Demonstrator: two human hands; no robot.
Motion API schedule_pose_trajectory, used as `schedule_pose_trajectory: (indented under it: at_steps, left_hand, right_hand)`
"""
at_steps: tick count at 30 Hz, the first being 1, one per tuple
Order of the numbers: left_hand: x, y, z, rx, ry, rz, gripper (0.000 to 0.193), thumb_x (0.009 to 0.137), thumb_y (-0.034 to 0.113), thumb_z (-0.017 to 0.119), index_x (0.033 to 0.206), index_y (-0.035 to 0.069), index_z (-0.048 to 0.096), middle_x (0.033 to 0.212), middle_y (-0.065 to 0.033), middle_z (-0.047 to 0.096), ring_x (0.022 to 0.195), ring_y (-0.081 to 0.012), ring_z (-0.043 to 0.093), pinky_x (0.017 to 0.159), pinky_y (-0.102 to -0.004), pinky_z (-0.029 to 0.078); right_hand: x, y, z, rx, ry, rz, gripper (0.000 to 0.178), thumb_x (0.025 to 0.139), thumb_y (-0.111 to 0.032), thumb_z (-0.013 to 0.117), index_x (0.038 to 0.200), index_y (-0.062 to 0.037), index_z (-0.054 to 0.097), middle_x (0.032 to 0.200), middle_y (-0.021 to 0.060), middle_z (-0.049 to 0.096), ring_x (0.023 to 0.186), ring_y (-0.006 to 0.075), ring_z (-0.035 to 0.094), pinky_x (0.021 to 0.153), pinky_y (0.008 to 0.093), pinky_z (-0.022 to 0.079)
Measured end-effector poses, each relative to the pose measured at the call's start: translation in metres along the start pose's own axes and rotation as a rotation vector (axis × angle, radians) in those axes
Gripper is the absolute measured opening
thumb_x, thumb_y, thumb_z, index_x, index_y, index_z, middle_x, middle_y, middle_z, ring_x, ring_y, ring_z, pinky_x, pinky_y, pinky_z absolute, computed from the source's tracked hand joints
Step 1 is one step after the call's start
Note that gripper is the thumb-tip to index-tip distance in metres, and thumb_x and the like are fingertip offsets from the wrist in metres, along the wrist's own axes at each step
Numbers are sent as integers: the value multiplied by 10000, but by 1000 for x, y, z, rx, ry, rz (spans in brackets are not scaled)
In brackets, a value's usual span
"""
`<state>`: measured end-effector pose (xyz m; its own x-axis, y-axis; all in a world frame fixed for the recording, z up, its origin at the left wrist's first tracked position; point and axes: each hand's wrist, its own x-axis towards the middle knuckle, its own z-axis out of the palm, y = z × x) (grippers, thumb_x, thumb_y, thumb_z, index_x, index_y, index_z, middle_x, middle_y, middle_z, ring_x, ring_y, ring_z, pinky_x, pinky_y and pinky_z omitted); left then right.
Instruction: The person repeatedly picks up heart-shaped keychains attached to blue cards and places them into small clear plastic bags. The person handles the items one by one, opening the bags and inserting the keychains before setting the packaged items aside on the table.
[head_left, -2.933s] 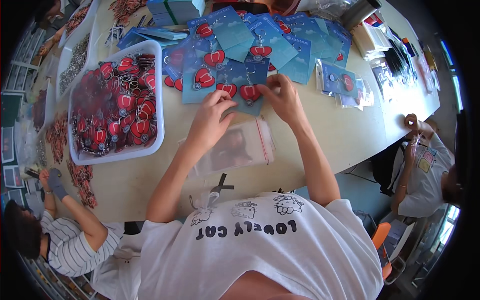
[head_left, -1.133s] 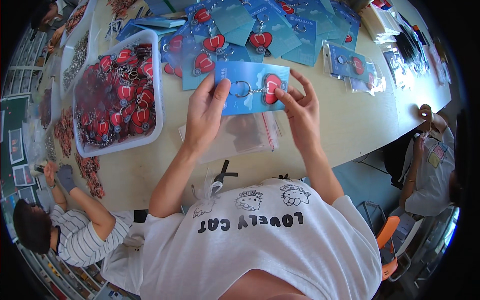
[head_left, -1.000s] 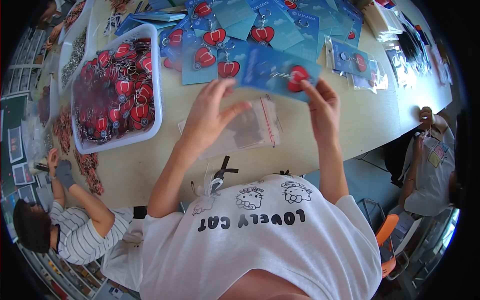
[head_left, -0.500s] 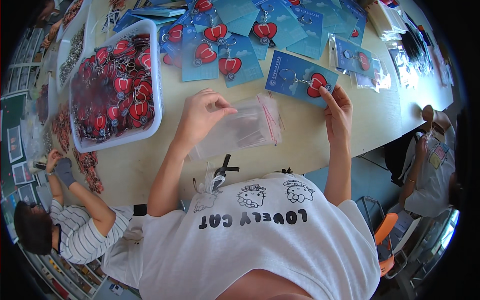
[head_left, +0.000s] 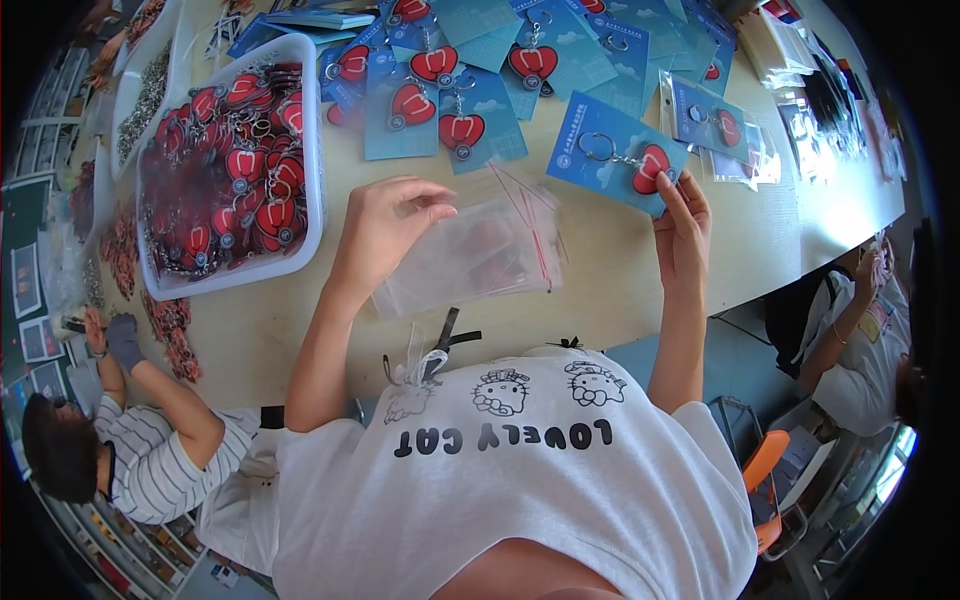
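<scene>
My right hand (head_left: pixel 682 222) pinches a blue backing card (head_left: pixel 600 150) by its lower right corner, thumb over a red heart-shaped keychain (head_left: pixel 652 168) lying on it with its silver ring and chain. My left hand (head_left: pixel 392 225) hovers at the upper left edge of a stack of clear plastic bags (head_left: pixel 455 265) with red seal lines. Its fingers are curled toward the thumb in a loose pinch; any clear film between them cannot be made out. The bag stack lies on the table before my chest, its top flap tilted up.
At left stands a white bin (head_left: pixel 318 150) heaped with red keychains. More blue cards (head_left: pixel 400 135) with keychains cover the far table (head_left: pixel 745 235). Bagged cards (head_left: pixel 715 125) lie at right. A person in stripes (head_left: pixel 165 460) sits left; another person (head_left: pixel 860 350) is at right.
My right hand has raised the card slightly, shifting right. My left hand has drawn back a little to the left, its fingertips slightly farther apart. The top bag's sealed edge has swung up and left.
</scene>
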<state>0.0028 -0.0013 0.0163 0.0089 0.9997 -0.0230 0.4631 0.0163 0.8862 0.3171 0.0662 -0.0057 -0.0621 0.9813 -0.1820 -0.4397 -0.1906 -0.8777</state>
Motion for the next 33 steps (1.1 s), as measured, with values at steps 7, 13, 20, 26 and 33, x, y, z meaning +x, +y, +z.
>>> schedule_pose_trajectory:
  at_steps: [7, 13, 20, 26, 33]
  left_hand:
    - [-8, 4, -9, -362, -123, -127, 92, 812, 32, 694, 881, -28, 688, 772, -85, 692, 730, -131, 645, 658, -260, 493]
    - [-3, 24, -13, -611, -199, -191, 95, 801, -9, 698, 891, -11, 668, 788, -45, 659, 775, -109, 633, 715, -243, 490]
    - [11, 5, 4, -465, -275, -294, 116, 774, 64, 748, 851, -1, 692, 764, -45, 681, 726, -92, 638, 709, -231, 494]
    - [15, -3, 11, -568, -311, -278, 129, 778, 89, 750, 860, -3, 712, 762, -59, 691, 705, -107, 649, 680, -224, 495]
    - [18, -3, 14, -608, -361, -293, 118, 784, 79, 744, 856, -4, 703, 756, -58, 683, 705, -110, 646, 678, -228, 496]
  right_hand:
    - [-5, 15, 5, -820, -11, -180, 242, 872, -83, 666, 1037, 82, 606, 917, 53, 677, 819, 72, 595, 742, 211, 463]
    - [-9, 2, 5, -488, -9, -47, 230, 865, -59, 671, 1071, 36, 632, 944, 54, 680, 866, 80, 616, 777, 214, 477]
    - [2, -18, 10, -212, -101, -14, 212, 886, -50, 637, 1084, 25, 622, 980, 68, 677, 894, 103, 632, 836, 238, 492]
    - [15, -18, 19, -170, -194, 47, 182, 895, -56, 626, 1063, 12, 629, 967, 60, 680, 901, 92, 630, 830, 225, 489]
    - [25, -28, 19, -229, -234, -15, 178, 880, -56, 653, 1042, 13, 628, 945, 57, 681, 880, 87, 621, 810, 218, 479]
